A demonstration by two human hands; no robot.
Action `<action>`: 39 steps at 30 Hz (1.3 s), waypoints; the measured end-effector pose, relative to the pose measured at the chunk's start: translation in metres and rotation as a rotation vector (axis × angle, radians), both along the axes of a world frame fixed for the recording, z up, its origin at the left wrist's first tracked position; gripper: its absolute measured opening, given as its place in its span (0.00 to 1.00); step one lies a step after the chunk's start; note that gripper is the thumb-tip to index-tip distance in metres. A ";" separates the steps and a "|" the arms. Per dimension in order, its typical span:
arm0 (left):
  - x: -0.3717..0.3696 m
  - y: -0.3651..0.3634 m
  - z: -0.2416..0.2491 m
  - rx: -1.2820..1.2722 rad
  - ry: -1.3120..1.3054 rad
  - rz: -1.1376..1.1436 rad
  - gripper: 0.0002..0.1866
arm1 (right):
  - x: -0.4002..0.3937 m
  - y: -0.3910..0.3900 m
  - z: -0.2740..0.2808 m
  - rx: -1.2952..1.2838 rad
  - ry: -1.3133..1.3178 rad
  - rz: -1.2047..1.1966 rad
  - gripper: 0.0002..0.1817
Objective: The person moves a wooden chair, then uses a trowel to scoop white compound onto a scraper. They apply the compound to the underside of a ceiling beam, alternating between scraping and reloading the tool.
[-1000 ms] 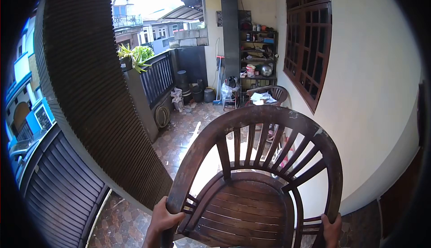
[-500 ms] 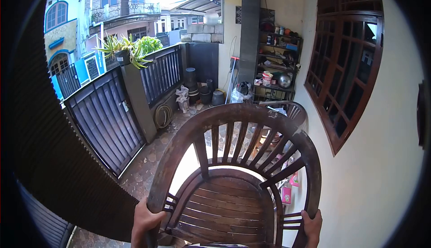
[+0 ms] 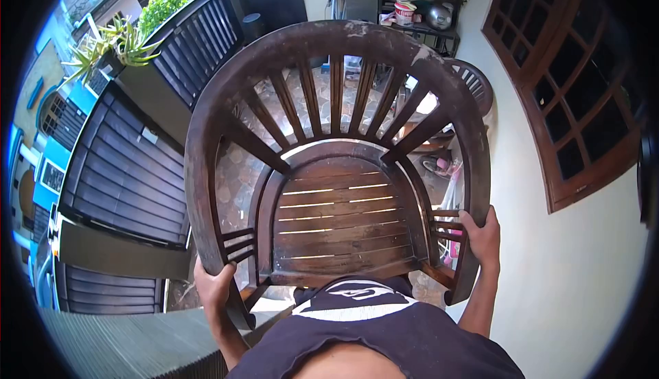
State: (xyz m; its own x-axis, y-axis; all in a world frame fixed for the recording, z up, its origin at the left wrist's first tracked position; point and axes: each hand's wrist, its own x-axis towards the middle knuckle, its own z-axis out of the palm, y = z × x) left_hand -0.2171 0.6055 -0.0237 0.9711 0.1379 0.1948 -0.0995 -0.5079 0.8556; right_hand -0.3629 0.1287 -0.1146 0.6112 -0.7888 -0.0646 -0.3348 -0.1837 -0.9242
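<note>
A dark brown wooden armchair fills the middle of the head view, its curved, slatted back away from me and its slatted seat toward my body. The finish on the top rail looks scuffed and worn. My left hand is wrapped around the front part of the left armrest, thumb on the inner side. On the opposite side, my right hand grips the right armrest near its short spindles. The front of the seat comes close to my dark shirt. The chair's feet are hidden.
A dark metal gate and fence with potted plants line the left. At right are a white wall and a brown-framed window. Behind the chair stand another wooden chair and a loaded shelf.
My view has tilted downward, bringing my shirt into sight. The armchair appears higher in the picture and more from above. Both hands have kept their hold on the armrests.
</note>
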 end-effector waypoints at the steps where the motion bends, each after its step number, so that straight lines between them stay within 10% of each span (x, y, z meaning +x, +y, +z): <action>1: 0.004 0.002 0.001 0.053 0.027 0.008 0.23 | 0.005 -0.008 -0.011 -0.040 -0.009 0.001 0.31; 19: 0.014 -0.043 0.005 0.304 0.062 -0.049 0.20 | 0.069 -0.039 -0.114 0.166 -0.123 -0.009 0.26; 39: 0.137 -0.031 0.006 0.309 0.325 0.084 0.15 | 0.218 -0.071 0.012 0.038 0.236 0.187 0.26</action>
State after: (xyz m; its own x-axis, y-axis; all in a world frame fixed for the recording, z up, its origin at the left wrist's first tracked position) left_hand -0.0803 0.5741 -0.0179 0.9766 0.2019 -0.0735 0.2012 -0.7391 0.6429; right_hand -0.1451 0.0575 -0.1021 0.7099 -0.6585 -0.2500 -0.5052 -0.2288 -0.8321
